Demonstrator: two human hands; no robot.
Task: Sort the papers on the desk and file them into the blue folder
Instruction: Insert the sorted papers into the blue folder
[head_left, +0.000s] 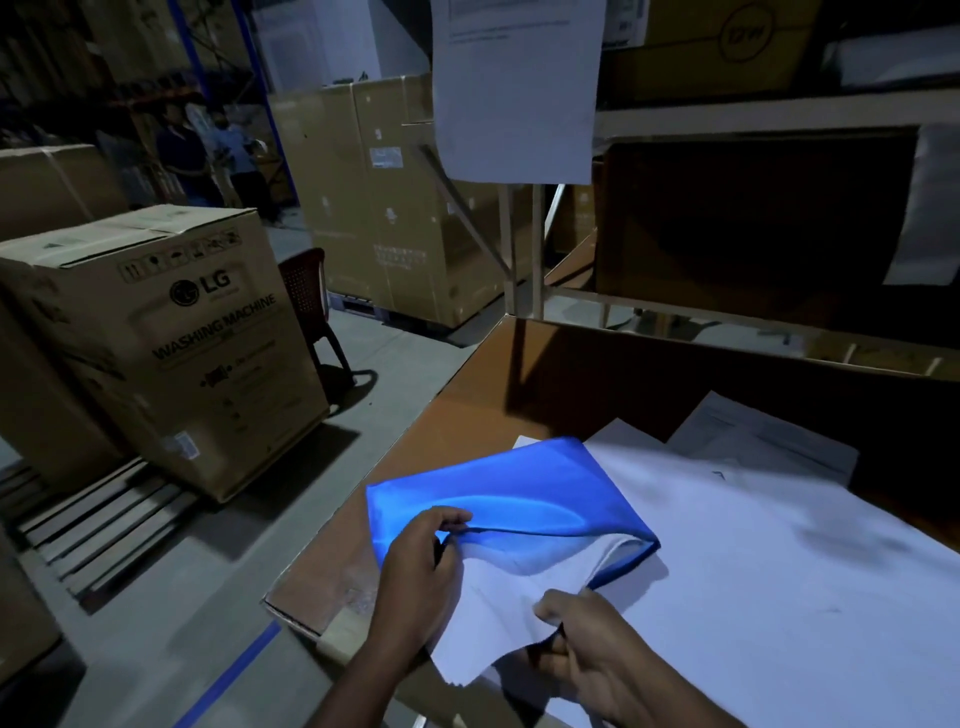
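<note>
The blue folder (511, 493) lies on the brown desk (467, 405), its open mouth facing me. My left hand (423, 566) pinches the folder's upper flap at the near edge and lifts it. My right hand (587, 644) grips a white sheet of paper (498, 613) whose far end sits inside the folder's mouth, on top of other sheets inside it. More white papers (769, 545) are spread on the desk to the right of the folder, some partly under it.
A shelf rack (727, 119) with dark boxes rises behind the desk, a printed sheet (514, 93) hanging from it. A washing machine carton (171, 338) stands on a pallet to the left, a chair (311, 301) behind it. Persons stand far back left.
</note>
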